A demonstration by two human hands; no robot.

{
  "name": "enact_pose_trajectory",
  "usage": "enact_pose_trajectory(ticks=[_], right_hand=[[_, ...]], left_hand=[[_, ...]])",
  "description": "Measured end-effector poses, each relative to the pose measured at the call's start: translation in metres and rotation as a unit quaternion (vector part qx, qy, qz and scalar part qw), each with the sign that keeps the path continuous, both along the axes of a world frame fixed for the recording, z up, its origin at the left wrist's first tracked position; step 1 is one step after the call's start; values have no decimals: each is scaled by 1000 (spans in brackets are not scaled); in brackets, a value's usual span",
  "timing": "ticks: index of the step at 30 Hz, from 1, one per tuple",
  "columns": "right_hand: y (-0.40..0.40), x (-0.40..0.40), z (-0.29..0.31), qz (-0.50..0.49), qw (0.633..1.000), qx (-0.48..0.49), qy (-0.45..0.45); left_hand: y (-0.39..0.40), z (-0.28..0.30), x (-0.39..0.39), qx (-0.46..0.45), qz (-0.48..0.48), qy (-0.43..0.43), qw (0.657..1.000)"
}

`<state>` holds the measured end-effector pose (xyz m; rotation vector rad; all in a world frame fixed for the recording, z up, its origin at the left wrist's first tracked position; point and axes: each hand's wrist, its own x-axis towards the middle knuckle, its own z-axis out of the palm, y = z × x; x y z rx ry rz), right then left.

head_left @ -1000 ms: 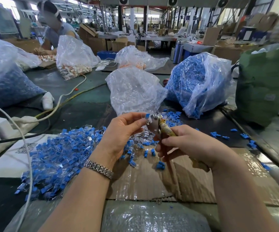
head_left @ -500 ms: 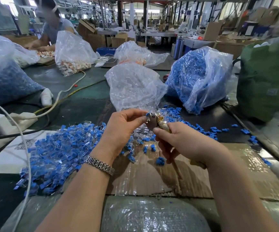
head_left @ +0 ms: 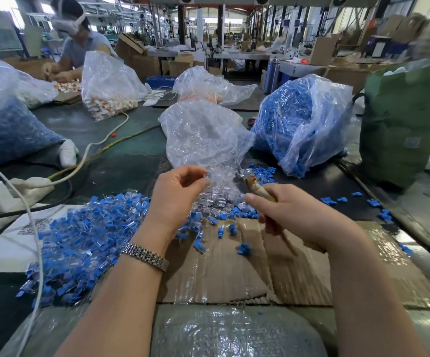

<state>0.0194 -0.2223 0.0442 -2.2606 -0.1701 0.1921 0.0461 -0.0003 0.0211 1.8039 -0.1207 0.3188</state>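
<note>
Workbench, seen from above the hands. Open room lies on the taped cardboard sheet (head_left: 234,274) between the forearms. It is bounded left by a pile of parts (head_left: 79,240), ahead by bags, and right by the table's dark edge rail (head_left: 415,235).

The left hand (head_left: 175,199) pinches a small clear part (head_left: 207,175) between thumb and forefinger, raised above the pile's far end. The right hand (head_left: 293,215) grips a hand tool (head_left: 259,190) with tape-wrapped handles, its metal head just beside the part, apart from it.

The parts are small, blocky, blue and clear plastic. A crinkled clear bag (head_left: 203,135) holds clear pieces, and the bag at right (head_left: 301,119) holds blue ones. A green sack (head_left: 404,119) stands beyond.
</note>
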Motion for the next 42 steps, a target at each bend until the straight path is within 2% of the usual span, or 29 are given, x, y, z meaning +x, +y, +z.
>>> enact_pose_trajectory(ticks=[3, 7, 9, 11, 13, 17, 21, 24, 27, 29, 34, 37, 39, 42], right_hand=[[-8, 7, -4, -80, 984, -147, -64], [-12, 11, -13, -93, 950, -298, -26], [-12, 13, -16, -91, 937, -337, 1], [-12, 13, -16, -94, 932, -348, 27], [-12, 14, -17, -90, 931, -350, 44], [-11, 13, -15, -89, 926, -362, 64], [-5, 8, -14, -102, 917, -380, 57], [6, 5, -9, -124, 926, -356, -30], [26, 5, -6, -76, 953, -281, -90], [40, 4, -9, -41, 960, -260, -93], [54, 10, -22, 8, 953, -294, -68], [53, 11, -22, 14, 962, -267, -56], [48, 12, -21, -2, 975, -218, -53], [38, 13, -17, -71, 995, -32, -67]], left_hand=[[8, -2, 3, 134, 105, 14, 985], [12, -8, 6, 359, 215, -3, 908], [7, -10, 8, 393, 178, -27, 902], [-3, -14, 8, 411, 99, -50, 905], [-12, -20, 8, 453, 35, -48, 890], [-19, -26, 11, 513, 2, -12, 858], [-23, -24, 12, 514, 5, 7, 858], [-23, -23, 13, 509, 10, 12, 861], [-23, -22, 14, 500, 15, 4, 866], [-22, -22, 15, 473, 28, -21, 880], [-21, -21, 13, 408, 44, -40, 911], [-21, -16, 9, 347, 34, -49, 936], [-20, -11, 5, 292, 22, -42, 955], [-17, -5, 1, 194, -7, -3, 981]])
